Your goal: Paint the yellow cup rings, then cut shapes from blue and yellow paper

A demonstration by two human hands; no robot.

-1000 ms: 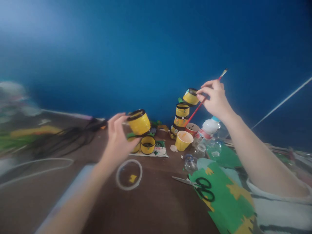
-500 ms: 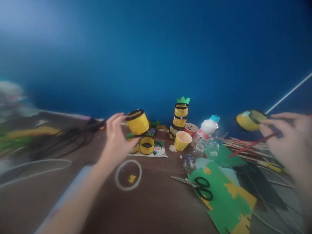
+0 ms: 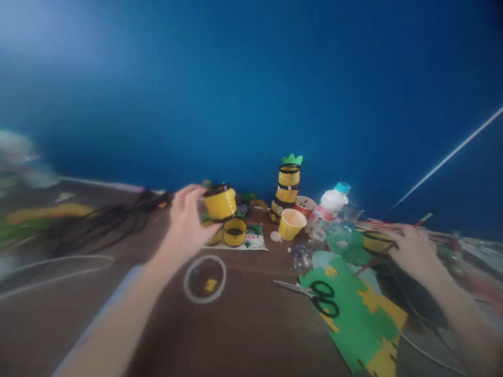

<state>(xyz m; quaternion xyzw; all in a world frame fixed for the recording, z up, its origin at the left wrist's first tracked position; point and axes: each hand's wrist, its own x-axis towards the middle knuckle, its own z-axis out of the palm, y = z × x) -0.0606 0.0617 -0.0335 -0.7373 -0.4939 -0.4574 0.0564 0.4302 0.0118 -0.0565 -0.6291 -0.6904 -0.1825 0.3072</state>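
My left hand [image 3: 188, 220] is closed on a yellow ring-shaped cup [image 3: 220, 204] with black rims, held tilted over two similar yellow cups [image 3: 234, 236] that stand on a white-and-green packet [image 3: 257, 242]. On the right, my right hand [image 3: 412, 248] pinches another black-rimmed yellow cup [image 3: 375, 242], low over the green paper. A thin red-handled paintbrush [image 3: 422, 220] also sits in that hand, bristles pointing up and away. At the back stands a stack of yellow-and-black cups [image 3: 288, 193] topped with a green paper crown [image 3: 292, 159].
Scissors [image 3: 304, 291] lie on green and yellow paper cut-outs [image 3: 353, 319]. Nearby are a yellow paper cup [image 3: 292, 225], a white bottle with a blue cap [image 3: 334, 201] and clear plastic bottle pieces [image 3: 302, 258]. A clear tape ring [image 3: 185, 280] lies front left; dark cables [image 3: 133, 217] lie behind it.
My right hand has moved left and down with its cup and paintbrush, from in front of the wall to just above the table. The left hand's cup has dropped slightly and tilts less.
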